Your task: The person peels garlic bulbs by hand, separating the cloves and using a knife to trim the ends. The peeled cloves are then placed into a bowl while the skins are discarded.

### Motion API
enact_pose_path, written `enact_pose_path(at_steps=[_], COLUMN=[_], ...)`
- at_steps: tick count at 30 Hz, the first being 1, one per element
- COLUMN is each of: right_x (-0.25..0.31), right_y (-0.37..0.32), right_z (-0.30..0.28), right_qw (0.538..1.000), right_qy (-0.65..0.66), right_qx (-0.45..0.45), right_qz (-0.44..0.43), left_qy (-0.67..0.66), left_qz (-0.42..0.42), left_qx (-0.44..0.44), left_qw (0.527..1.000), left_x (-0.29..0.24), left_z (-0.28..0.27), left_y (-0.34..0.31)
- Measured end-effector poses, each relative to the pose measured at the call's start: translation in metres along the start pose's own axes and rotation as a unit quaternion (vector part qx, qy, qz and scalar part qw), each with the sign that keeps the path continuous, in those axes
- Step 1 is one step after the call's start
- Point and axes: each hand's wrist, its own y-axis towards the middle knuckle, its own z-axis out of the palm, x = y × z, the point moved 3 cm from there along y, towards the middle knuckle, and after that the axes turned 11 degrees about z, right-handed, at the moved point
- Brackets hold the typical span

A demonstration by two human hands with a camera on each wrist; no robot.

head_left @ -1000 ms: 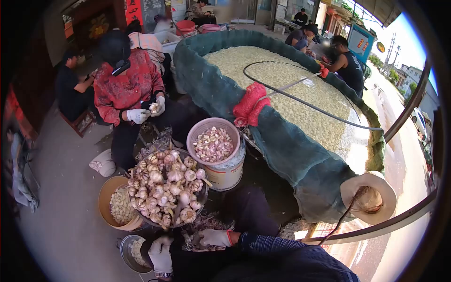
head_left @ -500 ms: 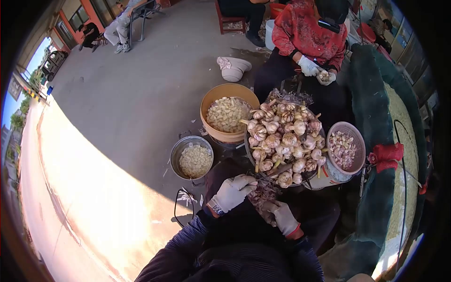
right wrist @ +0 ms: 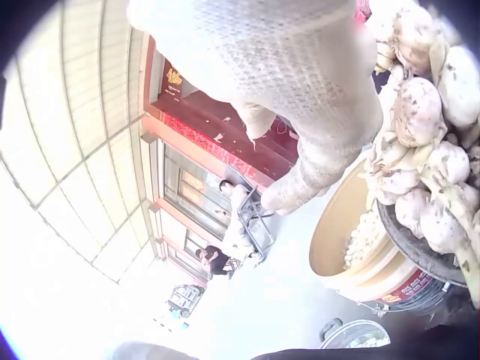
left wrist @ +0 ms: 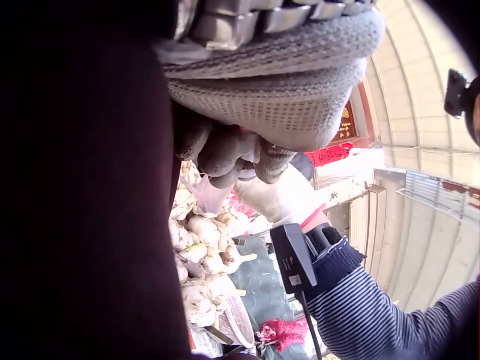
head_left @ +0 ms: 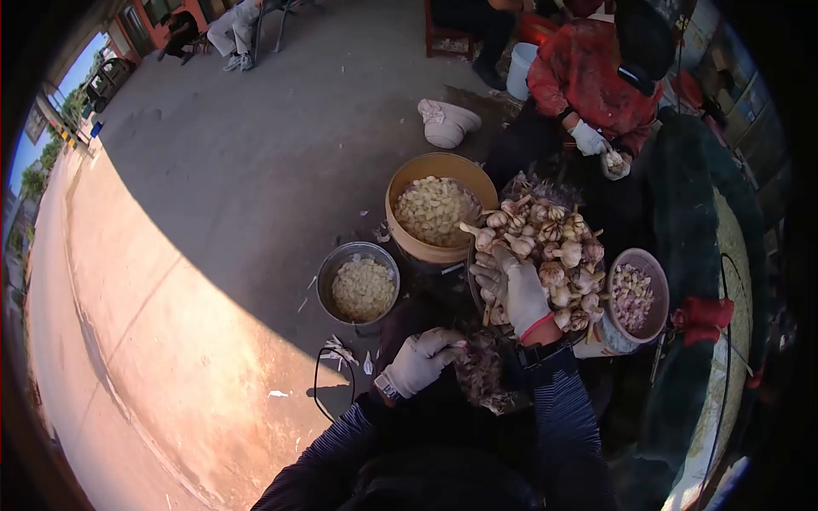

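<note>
A heap of whole garlic bulbs [head_left: 567,253] fills a dark round basin in the head view. My gloved right hand [head_left: 521,294] reaches over the near left part of the heap, its fingers extended. In the right wrist view its thumb and fingers [right wrist: 296,184] stand apart with nothing between them. Lower down, my gloved left hand [head_left: 419,362] has its fingers curled and pinches a small pinkish garlic clove [head_left: 461,344] at the fingertips. Dry garlic skins [head_left: 481,375] lie just right of it. Knuckles hide the clove in the left wrist view.
Peeled cloves fill a tan bucket [head_left: 399,209] and a metal bowl [head_left: 321,294] to the left. A pink basket [head_left: 661,298] of unpeeled cloves stands right of the heap. Across sits a person in a red jacket [head_left: 588,77]. A hat [head_left: 447,126] lies on the ground.
The head view has swung from the large green-lined vat toward the ground at left. My right hand has moved from the skins up over the garlic bulbs; the left stays near the skins.
</note>
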Motion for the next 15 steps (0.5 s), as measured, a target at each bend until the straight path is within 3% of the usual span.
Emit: enact_pose_path(at_steps=[3, 5, 9, 11, 12, 13, 15], right_x=[-0.015, -0.032, -0.057, -0.059, -0.061, -0.062, -0.063], right_y=[-0.036, -0.067, -0.113, -0.126, -0.132, -0.139, -0.149], right_z=[-0.004, -0.012, -0.029, -0.032, -0.031, -0.03, -0.034], right_qw=[0.997, 0.992, 0.983, 0.981, 0.984, 0.987, 0.988], right_qy=[-0.08, -0.108, -0.179, -0.189, -0.173, -0.157, -0.15], right_qx=[-0.001, -0.053, -0.031, -0.04, -0.034, -0.029, -0.035], right_qz=[0.013, 0.034, -0.002, -0.011, -0.012, -0.012, -0.014], left_qy=[-0.029, -0.048, -0.125, -0.277, -0.286, -0.289, -0.189], left_qz=[-0.032, -0.037, -0.104, -0.265, -0.287, -0.288, -0.175], left_qx=[-0.008, -0.023, -0.007, -0.044, -0.042, -0.034, -0.031], left_qw=[0.999, 0.998, 0.987, 0.923, 0.913, 0.912, 0.966], left_x=[0.002, 0.003, -0.007, -0.007, -0.012, -0.014, -0.023], left_z=[-0.003, -0.002, 0.003, 0.011, 0.016, 0.025, 0.038], left_y=[-0.004, -0.003, -0.002, -0.004, -0.005, -0.009, -0.015])
